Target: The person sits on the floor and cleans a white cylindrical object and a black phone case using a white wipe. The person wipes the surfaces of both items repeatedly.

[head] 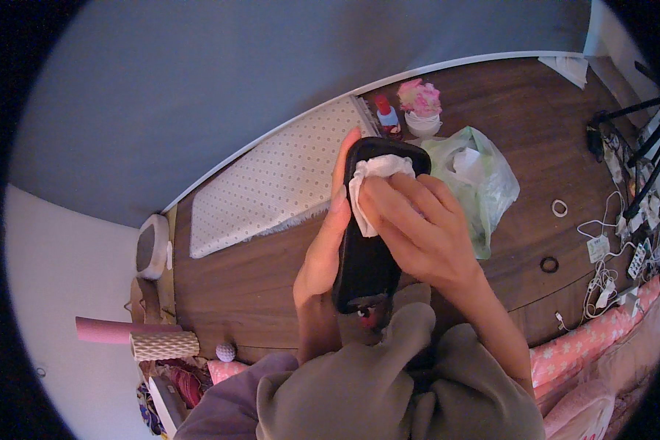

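A long black item with rounded ends (367, 269), perhaps a case or a shoe sole, is held up in front of my body. Along its left edge my left hand (330, 242) grips it, thumb and fingers on that side. My right hand (418, 220) presses a folded white cloth or tissue (366, 215) against the upper part of its dark face. The fingertips of my right hand are partly hidden in the white material. Just behind the hands, on the wood floor, lies a translucent green and white plastic bag (498, 190) with white material inside.
A dotted mat (269, 192) lies along the wall, near a red-capped bottle (388, 118) and a white pot of pink flowers (423, 124). White cables (599, 280) and a power strip (637, 261) are at right. A foam roller (165, 345) and spiky ball (225, 352) sit lower left.
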A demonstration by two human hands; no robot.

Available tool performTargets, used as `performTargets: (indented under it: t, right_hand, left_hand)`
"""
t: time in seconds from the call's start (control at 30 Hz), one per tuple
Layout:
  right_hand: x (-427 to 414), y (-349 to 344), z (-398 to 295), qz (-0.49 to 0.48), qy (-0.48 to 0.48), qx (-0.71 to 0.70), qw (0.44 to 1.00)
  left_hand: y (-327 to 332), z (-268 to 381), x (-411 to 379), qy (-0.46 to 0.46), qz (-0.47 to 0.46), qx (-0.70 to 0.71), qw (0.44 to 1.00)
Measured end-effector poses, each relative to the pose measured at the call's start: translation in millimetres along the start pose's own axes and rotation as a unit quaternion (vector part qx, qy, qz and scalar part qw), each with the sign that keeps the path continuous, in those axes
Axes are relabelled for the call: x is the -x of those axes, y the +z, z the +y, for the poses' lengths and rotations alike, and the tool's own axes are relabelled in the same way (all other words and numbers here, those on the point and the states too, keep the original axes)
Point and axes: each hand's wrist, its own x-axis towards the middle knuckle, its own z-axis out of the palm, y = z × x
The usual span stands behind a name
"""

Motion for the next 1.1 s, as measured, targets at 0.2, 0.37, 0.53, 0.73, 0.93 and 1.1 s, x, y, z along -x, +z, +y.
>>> performTargets:
  t: [0.2, 0.37, 0.53, 0.73, 0.93, 1.1]
  right_hand:
    - [-4, 5, 5, 0.027, 0.032, 0.083, 0.996]
    - [-3, 6, -3, 0.014, 0.1, 0.087, 0.991]
    - [-9, 1, -11, 0.0, 0.131, 0.052, 0.99]
    - [-4, -1, -11, 0.001, 0.159, 0.033, 0.987]
    - [1, -2, -9, -0.001, 0.17, 0.06, 0.984]
    - [4, -3, -5, -0.021, 0.14, 0.079, 0.987]
  left_hand:
    - [-1, -2, -3, 0.022, 0.003, -0.082, 0.996]
    - [-7, -8, -5, 0.037, -0.033, -0.134, 0.99]
    - [-4, -6, -1, 0.057, -0.023, -0.112, 0.992]
    - [-5, -11, 0, 0.056, -0.033, -0.067, 0.996]
    - [0, -16, -1, 0.048, -0.032, -0.058, 0.997]
    - [-8, -22, -4, 0.072, -0.009, -0.063, 0.995]
